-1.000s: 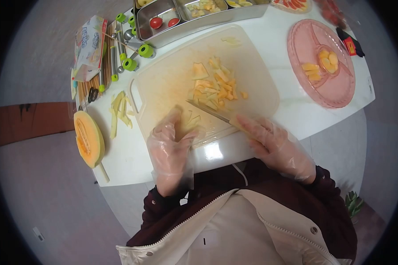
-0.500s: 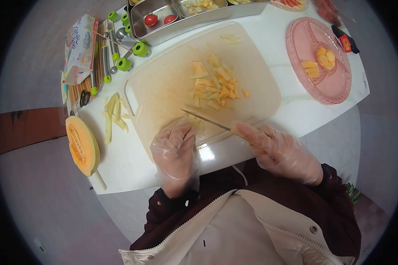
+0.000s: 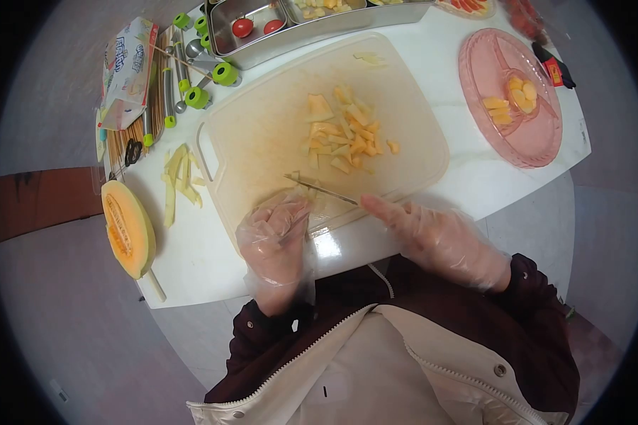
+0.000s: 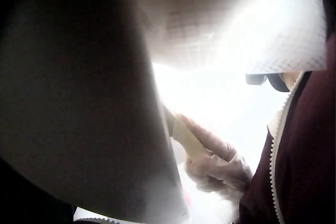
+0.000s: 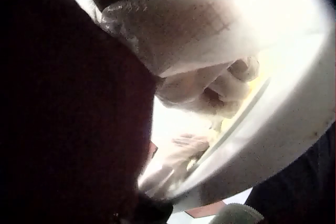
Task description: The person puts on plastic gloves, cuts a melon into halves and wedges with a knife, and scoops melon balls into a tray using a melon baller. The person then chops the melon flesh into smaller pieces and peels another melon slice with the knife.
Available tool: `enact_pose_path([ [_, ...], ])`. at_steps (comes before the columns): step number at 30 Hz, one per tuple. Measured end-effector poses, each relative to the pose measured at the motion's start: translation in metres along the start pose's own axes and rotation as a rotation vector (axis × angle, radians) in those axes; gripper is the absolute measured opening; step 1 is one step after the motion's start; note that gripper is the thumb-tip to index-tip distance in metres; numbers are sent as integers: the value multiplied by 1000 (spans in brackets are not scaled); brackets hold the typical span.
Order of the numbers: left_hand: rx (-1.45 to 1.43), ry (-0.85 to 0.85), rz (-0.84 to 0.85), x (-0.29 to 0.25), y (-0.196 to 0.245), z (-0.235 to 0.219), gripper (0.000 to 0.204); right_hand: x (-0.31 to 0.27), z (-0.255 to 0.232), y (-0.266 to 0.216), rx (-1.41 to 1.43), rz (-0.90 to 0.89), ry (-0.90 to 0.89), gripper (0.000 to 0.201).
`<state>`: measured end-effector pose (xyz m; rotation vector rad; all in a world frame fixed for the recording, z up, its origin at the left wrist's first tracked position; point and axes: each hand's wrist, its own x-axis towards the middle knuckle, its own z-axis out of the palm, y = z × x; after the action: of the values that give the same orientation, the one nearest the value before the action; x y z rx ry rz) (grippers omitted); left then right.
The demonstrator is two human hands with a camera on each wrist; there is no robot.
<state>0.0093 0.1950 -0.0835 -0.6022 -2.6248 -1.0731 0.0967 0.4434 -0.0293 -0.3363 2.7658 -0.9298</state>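
Note:
My right hand [image 3: 439, 244], in a clear plastic glove, grips a knife [image 3: 324, 190] by its light handle; the handle shows in the left wrist view [image 4: 187, 139]. The blade slants left over the near part of the cutting board [image 3: 248, 134], right by the fingertips of my left hand [image 3: 273, 234]. That gloved hand has its fingers curled on a pale green melon piece [image 3: 306, 191], mostly hidden under fingers and blade. Beyond the knife lies a pile of cut orange and green melon pieces [image 3: 344, 131].
At left are a melon half [image 3: 130, 230], peel strips [image 3: 181, 183], skewers, green-handled tools [image 3: 169, 95] and a printed bag [image 3: 129, 67]. A steel container [image 3: 312, 32] with tomatoes stands at the back. A pink divided plate [image 3: 510, 138] holding fruit is at right.
My left fingers have drawn together and curled beside the blade. The knife has come lower and left, its tip now close by the left fingertips. The view has shifted slightly.

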Motion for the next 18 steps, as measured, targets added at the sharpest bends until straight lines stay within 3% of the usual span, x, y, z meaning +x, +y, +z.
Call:
enact_pose_path([
  [2,0,0,9,-2,-1,-3,22,-1,-1,6,89,76,-58,69],
  [4,-61,-31,-22,-5,-2,-6,24,-4,0,14,305,26,37,64],
  [8,-139,67,45,-1,1,-8,25,-12,-10,5,279,55,-28,64],
  [10,-104,53,63,1,1,-13,24,-12,-10,4,59,-59,3,72],
  [11,-101,57,63,-1,-5,-13,24,-12,-11,2,59,-65,3,72],
  [13,-46,-16,16,-6,-14,-9,24,-13,-13,-6,-231,-6,-71,77],
  [18,36,-24,13,-4,-6,-9,25,-10,-16,-13,-263,-38,-67,80],
])
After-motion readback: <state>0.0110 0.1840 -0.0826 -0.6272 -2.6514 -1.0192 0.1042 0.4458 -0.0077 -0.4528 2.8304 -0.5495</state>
